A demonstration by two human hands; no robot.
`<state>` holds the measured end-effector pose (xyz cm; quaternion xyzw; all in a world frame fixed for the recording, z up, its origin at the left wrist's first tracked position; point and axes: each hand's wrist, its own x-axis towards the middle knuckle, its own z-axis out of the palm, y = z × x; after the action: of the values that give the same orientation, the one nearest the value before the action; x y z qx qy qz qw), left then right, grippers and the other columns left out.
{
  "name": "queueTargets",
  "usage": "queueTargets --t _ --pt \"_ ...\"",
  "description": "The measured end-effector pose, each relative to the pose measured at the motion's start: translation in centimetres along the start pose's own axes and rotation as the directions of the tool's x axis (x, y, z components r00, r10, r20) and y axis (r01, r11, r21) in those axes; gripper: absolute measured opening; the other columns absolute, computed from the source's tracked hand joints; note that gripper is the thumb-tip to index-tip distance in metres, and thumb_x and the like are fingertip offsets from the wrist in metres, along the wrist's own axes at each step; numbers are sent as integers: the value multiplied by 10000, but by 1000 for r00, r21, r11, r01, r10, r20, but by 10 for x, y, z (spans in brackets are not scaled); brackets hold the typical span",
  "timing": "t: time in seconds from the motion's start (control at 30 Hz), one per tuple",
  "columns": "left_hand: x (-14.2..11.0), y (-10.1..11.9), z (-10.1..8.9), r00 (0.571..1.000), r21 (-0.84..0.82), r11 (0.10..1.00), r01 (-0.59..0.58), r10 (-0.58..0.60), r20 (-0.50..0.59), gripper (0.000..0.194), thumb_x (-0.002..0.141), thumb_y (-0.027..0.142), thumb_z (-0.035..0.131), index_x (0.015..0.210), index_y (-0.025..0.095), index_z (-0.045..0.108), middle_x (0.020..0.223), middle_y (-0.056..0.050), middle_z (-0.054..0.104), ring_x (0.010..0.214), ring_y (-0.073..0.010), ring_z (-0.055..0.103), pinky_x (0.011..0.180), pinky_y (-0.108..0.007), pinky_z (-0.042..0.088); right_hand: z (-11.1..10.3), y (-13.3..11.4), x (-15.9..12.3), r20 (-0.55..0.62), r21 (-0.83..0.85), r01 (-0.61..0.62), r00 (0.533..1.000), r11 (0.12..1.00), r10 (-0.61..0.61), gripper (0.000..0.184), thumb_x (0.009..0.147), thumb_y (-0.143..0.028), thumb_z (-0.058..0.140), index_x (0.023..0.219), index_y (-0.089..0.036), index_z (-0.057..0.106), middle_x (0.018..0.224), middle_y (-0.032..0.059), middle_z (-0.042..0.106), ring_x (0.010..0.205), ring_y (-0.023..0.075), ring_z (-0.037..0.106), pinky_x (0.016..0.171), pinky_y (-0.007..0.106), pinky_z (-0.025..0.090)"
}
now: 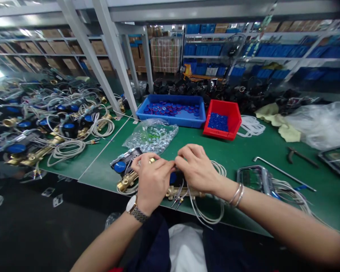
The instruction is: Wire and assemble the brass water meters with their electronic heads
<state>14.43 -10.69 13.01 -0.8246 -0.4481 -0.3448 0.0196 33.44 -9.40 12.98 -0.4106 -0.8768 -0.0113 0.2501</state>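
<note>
My left hand (155, 179) and my right hand (197, 170) meet over a brass meter body (172, 191) near the bench's front edge. Both have their fingers pinched together, fingertips nearly touching. Whatever sits between them is hidden by the fingers. Beside my left hand lies a brass valve (126, 182) with a black housing and a blue round cap (119, 167). Thin wires with bare ends (179, 203) hang below my hands. A coil of pale cable (215, 217) runs beneath my right wrist.
Behind my hands are a bag of small clear parts (155, 138), a blue tray (170, 121) of blue discs and a red bin (235, 117). Many cabled brass meters (68, 128) crowd the left. At right lie a hex key (283, 173), pliers (302, 156) and a framed cover (249, 177).
</note>
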Motion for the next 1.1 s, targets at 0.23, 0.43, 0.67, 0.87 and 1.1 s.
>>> queueTargets --t 0.23,0.43,0.67,0.87,1.1 --pt "0 -4 4 1000 1 1000 -17 17 -7 142 936 209 666 1011 266 771 916 -22 788 984 -282 545 926 -540 341 1 5 3 16 -40 45 999 998 -44 173 1034 -267 481 945 -199 612 1130 124 575 1125 295 415 952 474 387" --pt "-2 -5 6 1000 -13 1000 -7 7 16 146 928 228 679 1031 258 778 934 -23 790 991 -280 544 922 -502 375 3 7 2 30 0 44 999 999 -44 191 1049 -275 472 960 -180 612 1152 123 575 1124 277 424 964 454 392" --pt "-2 -6 13 1000 -3 1000 -5 5 22 147 936 243 671 1036 249 778 928 -37 782 987 -279 524 919 -512 382 4 10 0 128 66 -71 990 995 63 280 1067 -277 423 889 -165 608 1017 111 589 1011 251 458 903 417 422" --pt "-4 -6 15 997 42 997 57 -59 58 131 934 274 674 986 305 790 914 -23 757 1027 -277 517 954 -517 349 8 11 -2 158 53 -89 984 995 79 299 1070 -250 397 853 -176 590 950 93 570 957 247 446 882 411 411" --pt "-4 -7 17 988 28 999 34 -38 150 162 961 295 636 990 288 796 912 -25 743 1032 -283 502 947 -500 354 7 11 -3 158 -42 15 987 999 -8 224 1055 -274 454 928 -183 615 1046 109 580 1056 275 429 934 438 390"
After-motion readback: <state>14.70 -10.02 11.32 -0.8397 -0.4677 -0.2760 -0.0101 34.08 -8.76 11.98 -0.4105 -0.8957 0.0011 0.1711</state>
